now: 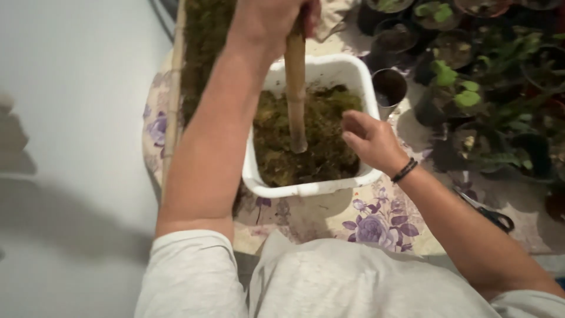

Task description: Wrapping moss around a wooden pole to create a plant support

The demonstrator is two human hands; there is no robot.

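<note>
**Open on the left, crowded on the right**

You have free room along the bare pale surface filling the left of the frame. At centre, the bamboo stick stands upright in the white tub, splitting the moss into two narrow gaps. To the right, the metal cup and packed potted plants block passage; scissors lie lower right.

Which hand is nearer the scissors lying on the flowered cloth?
Right. The right hand hovers over the white tub's rim, up-left of the scissors; the left hand grips the bamboo stick, farther away.
</note>
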